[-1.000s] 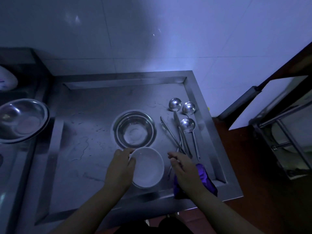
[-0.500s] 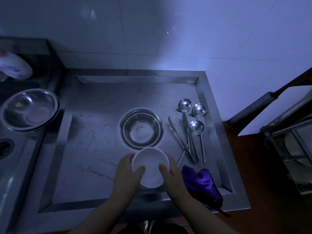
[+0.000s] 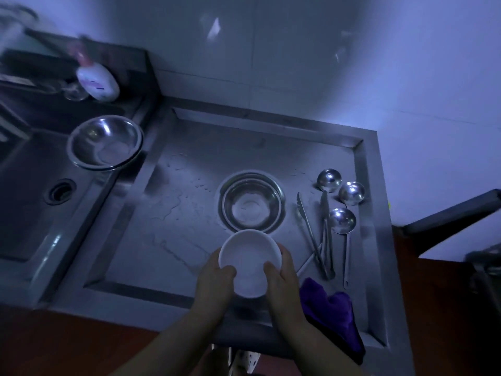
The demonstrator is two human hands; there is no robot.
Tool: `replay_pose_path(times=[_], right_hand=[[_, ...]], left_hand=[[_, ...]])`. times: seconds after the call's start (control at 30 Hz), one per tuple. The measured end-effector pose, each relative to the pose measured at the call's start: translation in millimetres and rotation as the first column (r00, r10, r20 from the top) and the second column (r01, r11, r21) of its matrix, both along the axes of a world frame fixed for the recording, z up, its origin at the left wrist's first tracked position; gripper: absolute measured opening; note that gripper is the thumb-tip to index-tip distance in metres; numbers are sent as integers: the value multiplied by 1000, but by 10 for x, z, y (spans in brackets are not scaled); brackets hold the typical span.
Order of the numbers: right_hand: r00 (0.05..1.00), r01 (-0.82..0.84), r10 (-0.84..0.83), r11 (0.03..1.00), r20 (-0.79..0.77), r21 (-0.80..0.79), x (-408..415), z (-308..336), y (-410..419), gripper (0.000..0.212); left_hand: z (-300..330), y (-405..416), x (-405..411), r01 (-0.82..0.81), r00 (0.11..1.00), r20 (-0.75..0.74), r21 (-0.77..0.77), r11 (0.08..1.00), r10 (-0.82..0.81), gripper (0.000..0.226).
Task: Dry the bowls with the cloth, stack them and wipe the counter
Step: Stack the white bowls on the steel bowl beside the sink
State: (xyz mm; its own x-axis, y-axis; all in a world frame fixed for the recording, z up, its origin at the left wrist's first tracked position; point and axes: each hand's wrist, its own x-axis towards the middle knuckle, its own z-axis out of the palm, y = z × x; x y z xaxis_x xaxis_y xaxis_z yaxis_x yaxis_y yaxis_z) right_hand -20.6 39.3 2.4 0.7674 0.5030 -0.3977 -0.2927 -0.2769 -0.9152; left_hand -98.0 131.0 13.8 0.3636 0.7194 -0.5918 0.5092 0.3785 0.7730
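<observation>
Dim light, bluish cast. We see both hands holding a white bowl (image 3: 248,263) just above the near edge of the steel worktop (image 3: 189,240), mouth tipped toward the camera. The left hand (image 3: 214,287) grips its left rim, thumb curled over into the bowl, the other fingers hidden beneath. The right hand (image 3: 283,278) grips the right rim in the same way, thumb inside and fingers wrapped round the outer wall. Just behind the white bowl, toward the middle of the worktop, sits a steel bowl (image 3: 252,203), upright; whether the two touch we cannot tell. The purple cloth (image 3: 332,312) lies bunched at the near right corner, draped over the front lip, just beside the right wrist. Along the right edge lie three ladles (image 3: 342,221), cups toward the back wall and handles pointing to the near edge, with a pair of tongs (image 3: 311,237) beside them on the left. Water streaks and droplets (image 3: 173,207) show on the left half of the worktop. Off the left edge, a second steel bowl (image 3: 105,143) rests on the rim of the sink (image 3: 29,213), whose drain (image 3: 60,187) is visible. A white bottle (image 3: 98,82) lies tilted at the far left, blurred.
</observation>
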Motion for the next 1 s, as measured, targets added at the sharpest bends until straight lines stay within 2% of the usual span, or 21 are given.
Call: replay_pose_path(times=[0.27,0.47,0.57,0.67,0.87,1.0], right_hand=[[993,-102,96,992,72,79,-42,462,339,42],[976,-192,169,967,139,170,-188,787,903,41],[955,-237,198,957,223,167,-287,912,1278,39],[937,-275,229,949,262,154,-418,987,1717,35],[930,-255,201,956,308,145,-686,1000,2802,39],[951,-176,134,975,278,133,-836,938,3608,38]], left_hand=[[455,243,-157,-121,979,168,12,993,118,35],[913,690,-375,-231,949,232,58,971,212,41],[1035,997,-518,-275,928,277,56,960,250,45],[1093,1410,-675,-315,914,291,67,947,283,29],[1103,2518,-962,-231,933,321,185,955,163,25],[1036,3465,-1082,-95,948,315,171,981,37,25]])
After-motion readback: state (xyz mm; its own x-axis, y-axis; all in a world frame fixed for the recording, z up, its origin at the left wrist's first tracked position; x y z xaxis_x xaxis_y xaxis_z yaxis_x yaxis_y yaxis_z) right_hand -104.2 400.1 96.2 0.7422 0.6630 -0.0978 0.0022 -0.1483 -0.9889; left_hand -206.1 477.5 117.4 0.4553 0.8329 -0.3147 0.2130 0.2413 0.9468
